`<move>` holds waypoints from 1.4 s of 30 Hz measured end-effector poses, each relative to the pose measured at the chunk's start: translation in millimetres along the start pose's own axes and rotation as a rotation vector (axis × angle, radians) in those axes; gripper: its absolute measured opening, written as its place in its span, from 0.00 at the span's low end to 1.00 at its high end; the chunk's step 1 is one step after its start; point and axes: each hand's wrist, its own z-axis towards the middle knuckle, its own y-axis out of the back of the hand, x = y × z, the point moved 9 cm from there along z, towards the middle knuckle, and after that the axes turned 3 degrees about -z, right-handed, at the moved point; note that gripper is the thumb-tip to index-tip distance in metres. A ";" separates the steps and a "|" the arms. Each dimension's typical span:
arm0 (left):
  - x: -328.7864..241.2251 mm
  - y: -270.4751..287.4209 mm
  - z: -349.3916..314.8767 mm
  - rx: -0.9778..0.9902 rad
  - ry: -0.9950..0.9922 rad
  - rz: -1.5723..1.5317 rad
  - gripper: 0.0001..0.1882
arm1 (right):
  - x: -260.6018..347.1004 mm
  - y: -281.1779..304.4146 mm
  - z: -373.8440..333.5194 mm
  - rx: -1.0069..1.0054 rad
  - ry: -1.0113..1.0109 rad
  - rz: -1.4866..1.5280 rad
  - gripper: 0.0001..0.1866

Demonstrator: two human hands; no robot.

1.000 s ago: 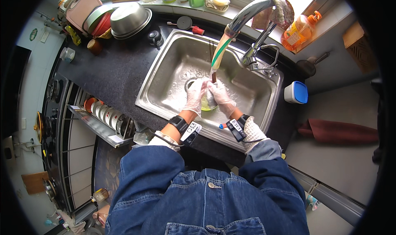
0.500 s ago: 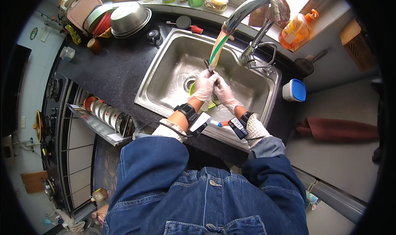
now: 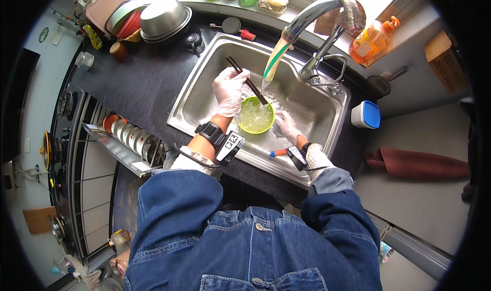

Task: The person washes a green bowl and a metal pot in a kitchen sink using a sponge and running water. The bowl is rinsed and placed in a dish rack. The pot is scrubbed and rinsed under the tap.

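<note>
The head view shows, nearest me, the right hand point(image 3: 287, 126) in a clear glove, low in the sink point(image 3: 309, 104); it is blurred, and I can't tell whether its fingers hold anything; just left of those fingers sits a green bowl point(image 3: 257, 132) of ruffled water; it looks like light plastic, though the water would give it weight and slosh, so I'd take it by the rim; up and left of the bowl, the left hand point(image 3: 228, 92), gloved too, has its fingers closed round a pair of dark chopsticks point(image 3: 254, 89); their upper ends poke out above the fingers, their lower ends slant down to the right, over the bowl's far rim; slim, stiff and light, I'd judge, unlikely to snap but slippery when wet and apt to roll over each other; pinching both together near the middle seems soundest; just right of the left fingers hangs a striped hose point(image 3: 276, 56) from the faucet point(image 3: 317, 7); well beyond both hands' fingers stands an orange soap bottle point(image 3: 369, 40).
</note>
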 end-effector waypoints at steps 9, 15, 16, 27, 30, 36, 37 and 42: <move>-25.4 24.5 -21.0 -0.094 -0.161 0.212 0.04 | 73.6 -62.9 0.4 0.173 0.605 -0.679 0.10; -18.9 71.6 -26.0 -0.268 0.039 -0.033 0.03 | 25.5 -109.9 4.2 0.439 0.656 -1.085 0.19; -20.1 80.1 -26.6 -0.302 0.077 0.038 0.03 | 24.9 -117.1 2.9 0.448 0.670 -1.102 0.18; -51.5 93.4 -24.9 -0.378 0.040 -0.008 0.01 | 52.7 -44.9 30.0 0.577 0.089 -0.322 0.19; -57.4 89.9 -23.7 -0.365 0.014 -0.004 0.01 | 49.6 -55.6 7.8 0.853 -0.100 -0.021 0.19; -50.0 78.7 -24.3 -0.370 -0.009 0.036 0.01 | 73.4 -66.4 8.9 0.424 0.488 -0.878 0.12; -44.1 73.7 -24.8 -0.350 0.012 0.016 0.02 | 71.1 -72.6 8.4 0.389 0.515 -0.942 0.12; -23.5 46.7 -24.7 -0.225 -0.025 -0.063 0.01 | 42.9 -81.5 6.2 0.256 0.494 -1.104 0.19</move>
